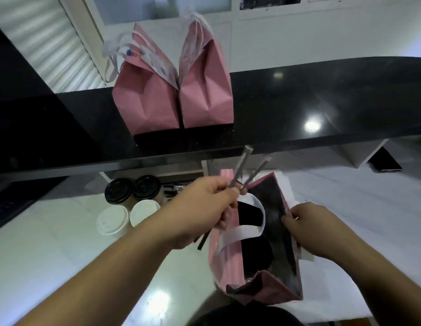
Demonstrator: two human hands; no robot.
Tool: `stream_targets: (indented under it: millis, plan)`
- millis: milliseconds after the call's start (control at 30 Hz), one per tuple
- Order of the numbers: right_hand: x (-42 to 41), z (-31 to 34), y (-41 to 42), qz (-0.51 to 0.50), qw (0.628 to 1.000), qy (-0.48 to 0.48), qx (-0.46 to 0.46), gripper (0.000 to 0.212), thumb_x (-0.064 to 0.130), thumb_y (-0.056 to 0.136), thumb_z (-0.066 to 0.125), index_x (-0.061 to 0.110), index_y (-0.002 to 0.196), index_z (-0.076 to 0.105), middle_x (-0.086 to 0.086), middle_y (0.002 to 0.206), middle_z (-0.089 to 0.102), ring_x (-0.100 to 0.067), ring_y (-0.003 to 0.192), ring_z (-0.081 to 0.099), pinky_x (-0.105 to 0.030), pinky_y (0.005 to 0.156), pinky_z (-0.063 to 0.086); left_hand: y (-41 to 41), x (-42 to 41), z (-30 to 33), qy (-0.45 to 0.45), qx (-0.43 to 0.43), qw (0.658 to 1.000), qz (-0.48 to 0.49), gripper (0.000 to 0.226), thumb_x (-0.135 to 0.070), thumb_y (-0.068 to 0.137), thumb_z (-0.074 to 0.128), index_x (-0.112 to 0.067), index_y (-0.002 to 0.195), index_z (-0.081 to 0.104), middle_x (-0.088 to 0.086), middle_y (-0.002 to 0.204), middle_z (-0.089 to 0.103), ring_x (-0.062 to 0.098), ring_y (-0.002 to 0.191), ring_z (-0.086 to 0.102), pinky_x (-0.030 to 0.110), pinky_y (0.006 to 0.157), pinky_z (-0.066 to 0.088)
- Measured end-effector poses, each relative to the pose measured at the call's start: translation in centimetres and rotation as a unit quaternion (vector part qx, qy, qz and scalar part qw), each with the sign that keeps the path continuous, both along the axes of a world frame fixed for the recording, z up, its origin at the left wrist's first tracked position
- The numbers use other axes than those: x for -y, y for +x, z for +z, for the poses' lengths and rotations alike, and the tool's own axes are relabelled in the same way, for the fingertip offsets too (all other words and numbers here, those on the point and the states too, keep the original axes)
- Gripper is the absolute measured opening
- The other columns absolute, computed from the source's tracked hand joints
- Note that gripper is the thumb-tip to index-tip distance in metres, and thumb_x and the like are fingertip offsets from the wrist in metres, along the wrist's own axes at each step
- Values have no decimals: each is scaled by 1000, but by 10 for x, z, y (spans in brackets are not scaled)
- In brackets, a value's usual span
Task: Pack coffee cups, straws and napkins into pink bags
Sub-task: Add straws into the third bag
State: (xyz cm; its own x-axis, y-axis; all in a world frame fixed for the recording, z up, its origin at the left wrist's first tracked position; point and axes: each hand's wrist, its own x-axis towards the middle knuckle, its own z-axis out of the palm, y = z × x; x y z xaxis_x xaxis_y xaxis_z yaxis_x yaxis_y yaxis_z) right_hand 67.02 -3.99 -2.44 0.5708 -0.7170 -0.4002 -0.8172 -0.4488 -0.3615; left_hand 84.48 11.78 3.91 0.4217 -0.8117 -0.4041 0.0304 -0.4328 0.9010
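Left hand (200,208) pinching wrapped straws (244,170), long axes tilting up-right, just beside open pink bag (284,274) mouth; right hand (310,229) gripping bag's rt rim.

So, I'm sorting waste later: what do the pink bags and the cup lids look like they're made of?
The two closed pink bags look like matte paper or non-woven fabric: they hold sharp creases, though blur leaves it open. The black lids and white lids look like smooth moulded plastic with a faint sheen.
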Motion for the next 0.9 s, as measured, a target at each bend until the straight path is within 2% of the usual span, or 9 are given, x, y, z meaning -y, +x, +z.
stream_targets:
  millis: [133,200,300,333,433,567,667,800,900]
  plan:
    - [3,1,-4,8,1000,0,10,38,34,97,51,4,80,67,-8,71,68,-26,69,66,-37,63,53,-47,31,-3,99,-76,991,-48,24,-11,110,39,-1,105,60,8,77,57,16,56,57,25,51,56]
    - [4,1,-6,7,1000,-6,19,36,30,97,51,5,74,63,-8,70,65,-25,67,63,-35,57,47,-57,46,-11,159,-135,978,-31,24,-10,111,35,-3,99,55,13,80,59,21,60,60,29,62,61]
    - [1,2,-9,12,1000,-7,21,35,26,97,49,11,65,51,-6,66,58,-24,63,56,-31,50,36,-60,60,-32,209,-164,964,-20,32,-13,112,34,9,122,55,31,120,64,44,108,67,42,104,51]
    - [0,3,-7,13,1000,-3,21,36,25,97,48,12,64,48,-6,64,57,-24,60,53,-31,50,35,-59,63,-39,213,-157,964,-11,34,-13,112,35,12,128,53,33,131,61,46,121,62,46,108,48]
    - [-2,4,-8,17,999,13,27,35,22,97,48,11,64,45,-7,64,56,-24,57,50,-31,49,34,-69,66,-51,242,-77,967,-13,24,-11,95,51,7,104,64,32,112,70,47,103,71,50,94,57]
    - [-2,0,-12,23,999,23,37,32,23,95,48,10,66,47,-9,68,63,-26,61,55,-31,50,37,-55,77,-92,227,1,974,-31,46,-11,64,43,4,98,70,34,93,69,36,75,63,46,76,55]
    - [0,-1,-13,27,999,21,36,34,26,96,49,11,66,51,-7,67,64,-24,60,56,-30,49,38,-59,75,-77,228,-22,973,-31,36,-8,72,51,5,99,70,36,105,70,35,84,69,61,101,51]
    - [0,-2,-14,37,999,12,31,36,31,97,50,11,67,56,-7,67,64,-24,63,58,-31,52,41,-71,63,-26,174,-10,984,-23,27,0,100,56,1,123,68,19,123,71,31,118,69,42,102,57]
    - [-1,1,-15,55,998,-11,25,39,39,96,52,9,73,64,-7,67,66,-25,65,64,-32,57,49,-62,35,-4,116,30,991,-60,30,-4,99,63,-7,128,67,7,122,74,19,109,73,36,100,58]
